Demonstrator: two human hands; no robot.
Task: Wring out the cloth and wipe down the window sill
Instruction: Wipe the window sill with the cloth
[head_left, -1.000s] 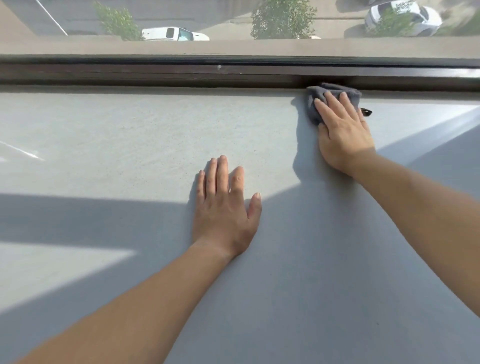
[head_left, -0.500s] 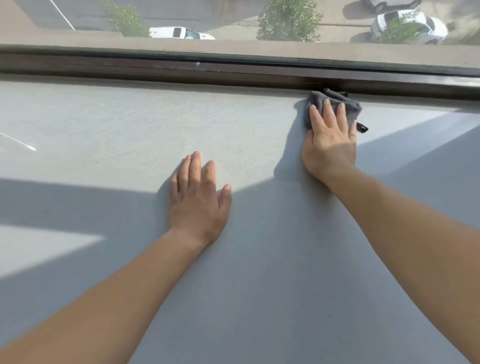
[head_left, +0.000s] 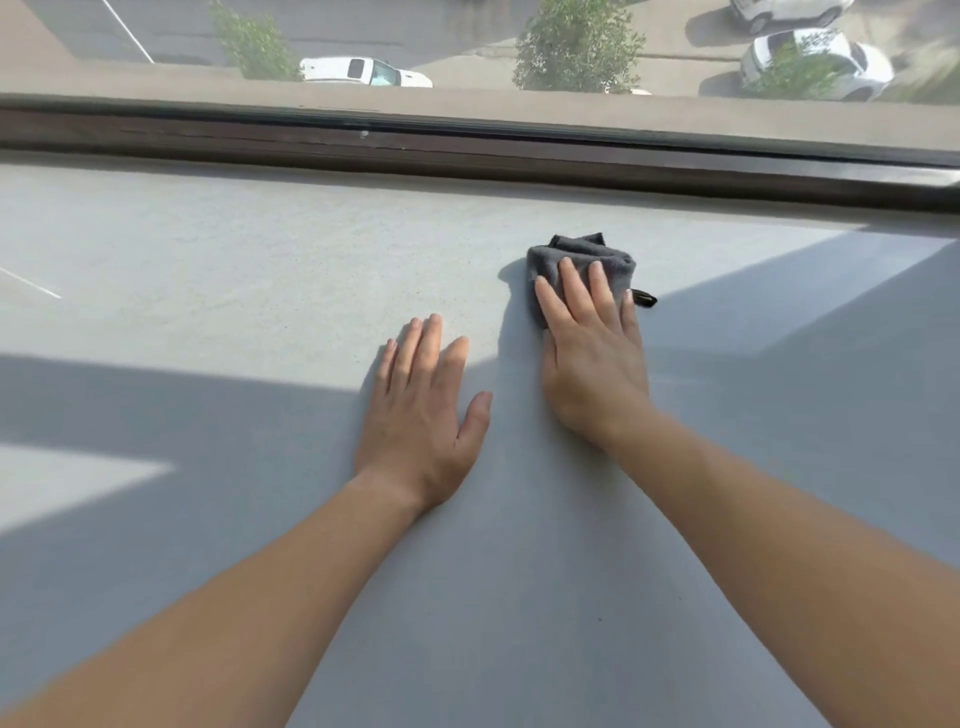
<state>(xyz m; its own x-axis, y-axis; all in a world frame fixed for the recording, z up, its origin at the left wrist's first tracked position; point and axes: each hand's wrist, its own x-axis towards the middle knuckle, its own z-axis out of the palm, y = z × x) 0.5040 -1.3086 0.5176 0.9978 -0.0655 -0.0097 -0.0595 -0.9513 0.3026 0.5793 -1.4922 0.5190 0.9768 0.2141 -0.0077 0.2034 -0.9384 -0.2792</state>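
Observation:
A folded dark grey cloth (head_left: 582, 257) lies on the wide pale grey window sill (head_left: 234, 270), a short way in front of the dark window frame. My right hand (head_left: 592, 358) presses flat on the cloth with straight fingers; most of the cloth is hidden under it, and a small black loop sticks out at its right side. My left hand (head_left: 423, 410) rests flat on the bare sill just to the left, fingers straight, holding nothing.
The dark brown window frame (head_left: 467, 150) runs along the far edge of the sill, with the glass above it showing cars and trees far below. Sunlit patches and shadows cross the sill surface.
My right hand has dragged the cloth back from the window frame toward me across the sill. My left hand stays flat on the sill.

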